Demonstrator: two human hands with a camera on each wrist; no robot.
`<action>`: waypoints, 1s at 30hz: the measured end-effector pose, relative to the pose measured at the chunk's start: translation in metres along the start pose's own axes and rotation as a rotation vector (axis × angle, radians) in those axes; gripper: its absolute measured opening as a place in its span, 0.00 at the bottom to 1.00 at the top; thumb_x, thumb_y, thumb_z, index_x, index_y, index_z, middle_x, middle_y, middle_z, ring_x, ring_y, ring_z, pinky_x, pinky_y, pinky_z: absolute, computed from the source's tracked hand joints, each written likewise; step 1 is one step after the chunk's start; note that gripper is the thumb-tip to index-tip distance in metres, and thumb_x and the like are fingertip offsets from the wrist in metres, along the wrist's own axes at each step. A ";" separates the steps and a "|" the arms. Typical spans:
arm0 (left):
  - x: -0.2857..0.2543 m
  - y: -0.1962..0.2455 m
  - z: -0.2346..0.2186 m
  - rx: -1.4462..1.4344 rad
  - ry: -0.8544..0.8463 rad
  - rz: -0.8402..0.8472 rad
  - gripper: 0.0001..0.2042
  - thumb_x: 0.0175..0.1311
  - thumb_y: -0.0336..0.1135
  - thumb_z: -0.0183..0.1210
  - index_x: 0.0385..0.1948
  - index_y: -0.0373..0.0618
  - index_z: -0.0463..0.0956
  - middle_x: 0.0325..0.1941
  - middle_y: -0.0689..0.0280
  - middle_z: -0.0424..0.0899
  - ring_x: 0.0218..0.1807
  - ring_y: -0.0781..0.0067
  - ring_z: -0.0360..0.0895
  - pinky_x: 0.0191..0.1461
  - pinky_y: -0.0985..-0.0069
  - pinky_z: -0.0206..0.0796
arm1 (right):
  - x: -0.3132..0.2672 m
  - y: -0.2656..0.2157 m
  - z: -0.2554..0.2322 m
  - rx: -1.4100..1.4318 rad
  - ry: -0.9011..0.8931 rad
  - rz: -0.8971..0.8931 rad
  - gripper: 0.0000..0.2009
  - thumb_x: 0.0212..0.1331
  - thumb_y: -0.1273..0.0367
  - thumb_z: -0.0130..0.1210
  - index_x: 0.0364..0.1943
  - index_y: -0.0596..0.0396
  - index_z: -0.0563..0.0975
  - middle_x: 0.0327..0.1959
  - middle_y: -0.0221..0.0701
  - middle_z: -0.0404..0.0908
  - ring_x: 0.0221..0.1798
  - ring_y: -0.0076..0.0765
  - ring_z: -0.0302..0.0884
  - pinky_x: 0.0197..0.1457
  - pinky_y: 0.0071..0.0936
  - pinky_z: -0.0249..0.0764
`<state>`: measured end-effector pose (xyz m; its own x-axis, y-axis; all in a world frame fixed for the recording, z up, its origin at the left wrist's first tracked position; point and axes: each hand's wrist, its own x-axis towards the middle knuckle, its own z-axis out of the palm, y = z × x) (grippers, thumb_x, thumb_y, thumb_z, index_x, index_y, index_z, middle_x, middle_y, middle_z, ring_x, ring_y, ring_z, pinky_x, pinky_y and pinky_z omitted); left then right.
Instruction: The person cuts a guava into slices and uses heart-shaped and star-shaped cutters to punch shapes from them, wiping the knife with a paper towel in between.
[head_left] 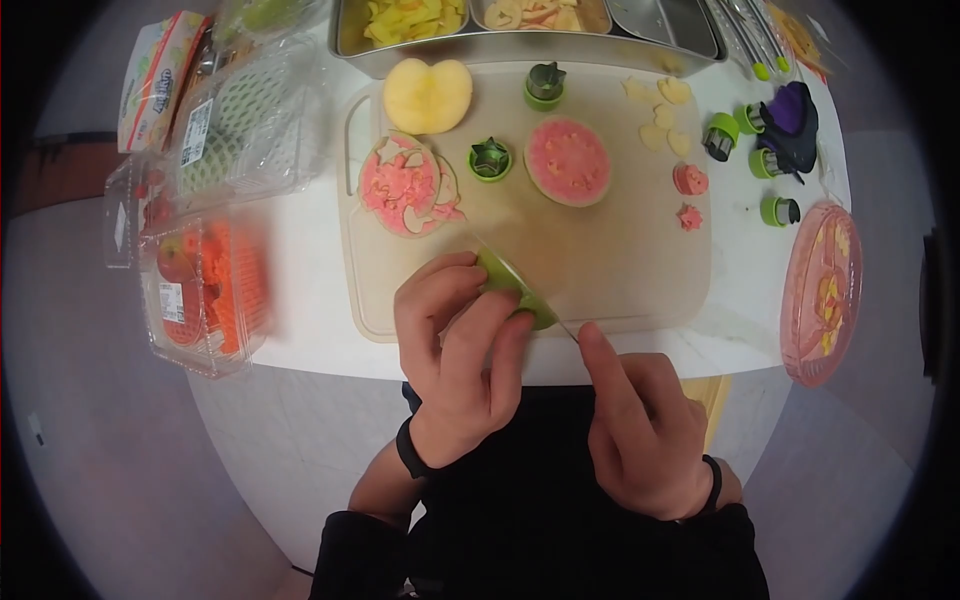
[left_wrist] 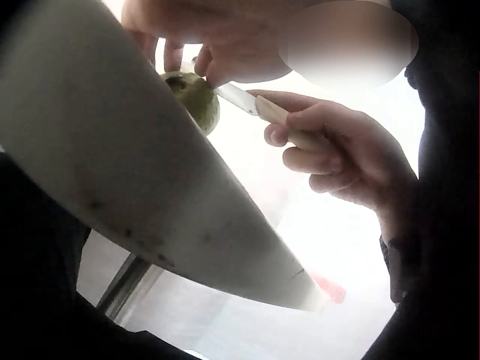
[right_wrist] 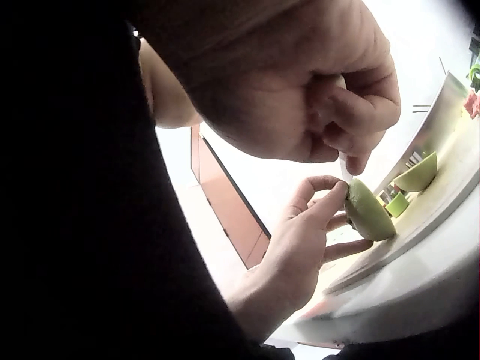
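Observation:
Near the board's front edge, my left hand (head_left: 455, 345) holds a green-skinned guava piece (right_wrist: 369, 210) between thumb and fingers. A knife (left_wrist: 271, 111) with a pale handle is gripped in my right hand (head_left: 650, 430), its index finger stretched forward along it. The blade lies against the guava, beside my left fingertips, and the fingers partly cover the fruit in the head view. Beyond the hands on the cutting board (head_left: 620, 270) lie a pink-fleshed guava half (head_left: 568, 160), pink slices (head_left: 385, 190) with cut-out shapes and a pale yellow apple half (head_left: 428, 95).
Green-rimmed cutters (head_left: 490, 160) stand on the board; several more lie right of it. Small pink cutouts (head_left: 690, 178) and pale cutouts (head_left: 660, 138) sit at its right. A metal tray (head_left: 540, 48) stands behind, plastic boxes (head_left: 205, 300) at left, a pink plate (head_left: 795, 340) at right.

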<state>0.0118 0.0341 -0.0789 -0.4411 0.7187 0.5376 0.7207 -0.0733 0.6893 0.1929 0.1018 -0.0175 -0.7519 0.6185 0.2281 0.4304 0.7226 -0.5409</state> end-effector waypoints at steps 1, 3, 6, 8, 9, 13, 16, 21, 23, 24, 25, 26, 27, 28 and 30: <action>0.000 0.000 0.000 0.012 -0.003 -0.002 0.17 0.58 0.19 0.71 0.50 0.40 0.83 0.56 0.51 0.76 0.58 0.46 0.80 0.51 0.64 0.84 | 0.000 -0.001 0.001 0.000 0.007 0.004 0.38 0.42 0.81 0.61 0.67 0.53 0.83 0.34 0.26 0.74 0.24 0.23 0.74 0.23 0.26 0.73; 0.000 0.002 -0.001 0.038 -0.005 -0.005 0.17 0.59 0.19 0.70 0.51 0.40 0.83 0.56 0.51 0.76 0.58 0.47 0.80 0.51 0.64 0.84 | 0.000 -0.002 0.001 0.003 0.022 0.008 0.37 0.41 0.80 0.62 0.66 0.52 0.85 0.32 0.25 0.73 0.24 0.21 0.73 0.23 0.25 0.72; 0.001 0.004 -0.002 0.049 -0.030 -0.017 0.17 0.60 0.19 0.69 0.52 0.40 0.83 0.57 0.51 0.76 0.58 0.47 0.79 0.51 0.65 0.84 | 0.000 -0.002 0.001 -0.043 0.028 -0.003 0.36 0.41 0.79 0.63 0.65 0.50 0.86 0.31 0.23 0.70 0.24 0.20 0.73 0.22 0.23 0.71; 0.000 0.004 -0.002 0.055 -0.041 -0.021 0.17 0.61 0.19 0.68 0.52 0.40 0.83 0.57 0.51 0.76 0.58 0.47 0.79 0.51 0.65 0.84 | 0.000 -0.003 0.001 -0.054 0.032 -0.003 0.35 0.43 0.79 0.64 0.65 0.49 0.86 0.31 0.23 0.69 0.24 0.19 0.72 0.22 0.22 0.70; -0.001 0.004 -0.002 0.069 -0.045 -0.015 0.16 0.63 0.21 0.67 0.53 0.40 0.82 0.58 0.51 0.76 0.59 0.49 0.78 0.53 0.65 0.81 | 0.000 -0.002 0.001 -0.060 0.034 -0.002 0.34 0.44 0.78 0.65 0.65 0.49 0.86 0.31 0.23 0.69 0.25 0.19 0.72 0.22 0.22 0.70; -0.003 0.001 -0.002 0.130 -0.050 0.017 0.12 0.72 0.28 0.61 0.54 0.41 0.79 0.59 0.52 0.79 0.60 0.56 0.75 0.62 0.63 0.67 | -0.004 -0.002 0.002 -0.079 0.025 -0.037 0.33 0.49 0.76 0.66 0.66 0.49 0.85 0.32 0.23 0.68 0.25 0.19 0.72 0.22 0.21 0.69; -0.004 0.003 0.001 0.105 -0.037 -0.005 0.13 0.70 0.26 0.62 0.54 0.40 0.80 0.59 0.52 0.77 0.59 0.53 0.76 0.60 0.63 0.73 | -0.006 0.000 0.003 -0.121 0.023 -0.061 0.33 0.50 0.75 0.67 0.67 0.50 0.85 0.32 0.23 0.67 0.25 0.18 0.71 0.22 0.20 0.69; -0.002 0.010 0.002 0.084 -0.033 -0.049 0.13 0.67 0.23 0.65 0.52 0.40 0.82 0.58 0.51 0.75 0.58 0.49 0.78 0.55 0.64 0.81 | -0.007 -0.001 0.000 -0.164 0.004 -0.061 0.33 0.51 0.74 0.66 0.68 0.50 0.84 0.33 0.24 0.67 0.25 0.18 0.71 0.22 0.20 0.68; -0.002 0.009 0.002 0.124 -0.041 -0.025 0.12 0.69 0.26 0.62 0.53 0.40 0.80 0.58 0.51 0.77 0.58 0.53 0.76 0.59 0.63 0.72 | -0.008 0.000 0.000 -0.170 0.003 -0.064 0.33 0.51 0.74 0.66 0.68 0.50 0.84 0.33 0.24 0.68 0.25 0.18 0.71 0.22 0.19 0.68; -0.002 0.008 0.002 0.150 -0.047 -0.008 0.12 0.71 0.28 0.60 0.54 0.40 0.79 0.58 0.51 0.78 0.58 0.56 0.75 0.62 0.63 0.67 | -0.008 0.000 0.000 -0.173 0.001 -0.065 0.33 0.51 0.74 0.66 0.68 0.50 0.84 0.33 0.24 0.68 0.25 0.18 0.71 0.22 0.19 0.68; -0.002 0.008 0.002 0.150 -0.046 -0.004 0.12 0.71 0.28 0.60 0.54 0.40 0.79 0.58 0.51 0.78 0.58 0.56 0.75 0.62 0.63 0.67 | -0.008 0.000 0.000 -0.174 0.005 -0.062 0.33 0.50 0.74 0.66 0.68 0.50 0.84 0.33 0.24 0.68 0.25 0.18 0.71 0.22 0.19 0.68; -0.003 0.008 0.002 0.152 -0.045 0.000 0.12 0.71 0.28 0.60 0.54 0.40 0.79 0.58 0.51 0.78 0.58 0.56 0.75 0.61 0.63 0.67 | -0.009 -0.001 0.000 -0.174 0.009 -0.059 0.33 0.50 0.75 0.66 0.68 0.50 0.84 0.34 0.24 0.69 0.25 0.19 0.71 0.22 0.18 0.69; -0.003 0.008 0.002 0.153 -0.044 0.005 0.12 0.71 0.28 0.60 0.54 0.40 0.79 0.58 0.51 0.78 0.57 0.56 0.74 0.61 0.63 0.66 | -0.009 -0.002 0.000 -0.174 0.013 -0.057 0.33 0.50 0.75 0.66 0.68 0.50 0.84 0.34 0.24 0.69 0.25 0.19 0.71 0.23 0.18 0.69; -0.003 0.008 0.002 0.150 -0.047 0.007 0.13 0.71 0.28 0.60 0.54 0.40 0.79 0.58 0.51 0.78 0.57 0.56 0.74 0.61 0.63 0.66 | -0.009 -0.002 0.000 -0.170 0.015 -0.057 0.33 0.50 0.75 0.66 0.68 0.50 0.84 0.34 0.24 0.69 0.25 0.19 0.71 0.23 0.18 0.69; -0.002 0.007 0.002 0.143 -0.053 0.012 0.13 0.71 0.28 0.60 0.55 0.41 0.79 0.59 0.51 0.78 0.57 0.56 0.74 0.61 0.63 0.66 | -0.009 -0.002 0.001 -0.166 0.018 -0.057 0.33 0.50 0.75 0.66 0.68 0.50 0.84 0.34 0.24 0.69 0.25 0.19 0.71 0.23 0.18 0.69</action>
<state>0.0189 0.0335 -0.0762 -0.4063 0.7539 0.5163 0.7963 0.0149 0.6048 0.1984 0.0949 -0.0191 -0.7691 0.5795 0.2696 0.4648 0.7967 -0.3863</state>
